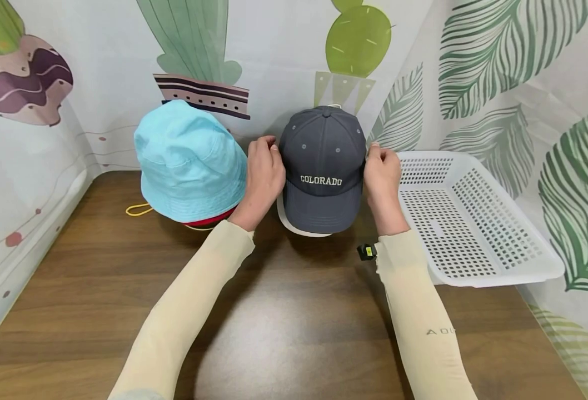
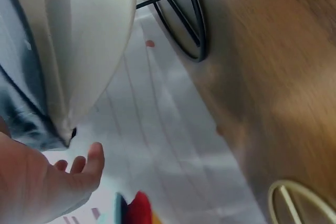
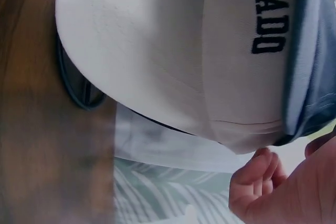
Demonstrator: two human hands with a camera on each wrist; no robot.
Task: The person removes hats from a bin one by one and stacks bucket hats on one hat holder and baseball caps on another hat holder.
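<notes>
A dark grey-blue baseball cap [image 1: 322, 150] lettered COLORADO sits over a white cap [image 3: 142, 40], whose brim shows below the dark one. Beneath them is a black wire stand [image 2: 197, 35]. My left hand [image 1: 265, 175] is at the dark cap's left edge, its outer fingers loosely bent; its hold is partly hidden. At the opposite edge my right hand [image 1: 383, 175] pinches the dark cap's rim, the other fingers curled. To the left, a light blue bucket hat [image 1: 189, 161] rests over a red hat [image 1: 214, 218], close beside my left hand.
A white perforated plastic basket [image 1: 504, 222] stands right of my right forearm. A yellow cord loop [image 1: 139, 210] sticks out below the bucket hat. A pale gold wire ring [image 2: 302, 192] shows in the left wrist view. Printed cloth [image 1: 284, 50] hangs behind the brown wooden table [image 1: 274, 333].
</notes>
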